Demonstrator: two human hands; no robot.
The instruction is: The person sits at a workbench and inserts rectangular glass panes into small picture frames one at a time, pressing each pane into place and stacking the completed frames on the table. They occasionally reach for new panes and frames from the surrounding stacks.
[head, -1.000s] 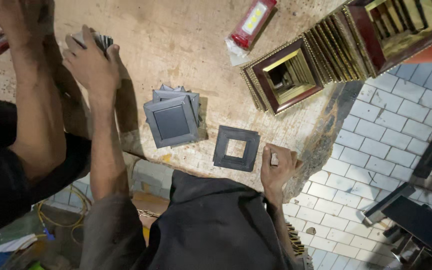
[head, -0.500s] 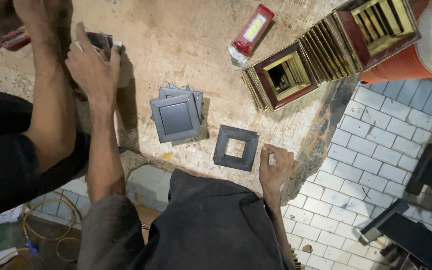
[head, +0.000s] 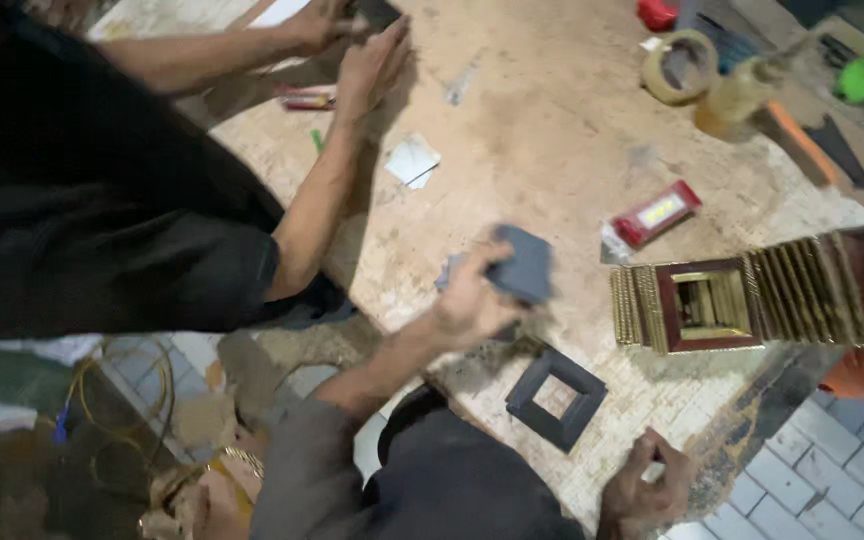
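Note:
My left hand [head: 467, 305] grips a grey square frame piece [head: 524, 264] and holds it tilted just above the wooden table [head: 552, 150]; more grey pieces lie partly hidden under the hand. A dark square frame [head: 557, 398] with an open middle lies flat on the table between my hands. At the table's near edge my right hand [head: 645, 490] rests curled into a fist. A small pale bit shows by its fingers; I cannot tell if it is held.
Another person in black reaches over the far left, hands [head: 357, 45] on a dark object. A row of gold and maroon frames [head: 752, 300] stands at the right. A red box [head: 657, 213], tape roll [head: 677, 65], bottle [head: 742, 95] and white card [head: 412, 160] are there too.
The view has swung round. My left hand left the spot by the other person's hands, came back to the grey stack and lifted a grey piece. My right hand stayed at the edge.

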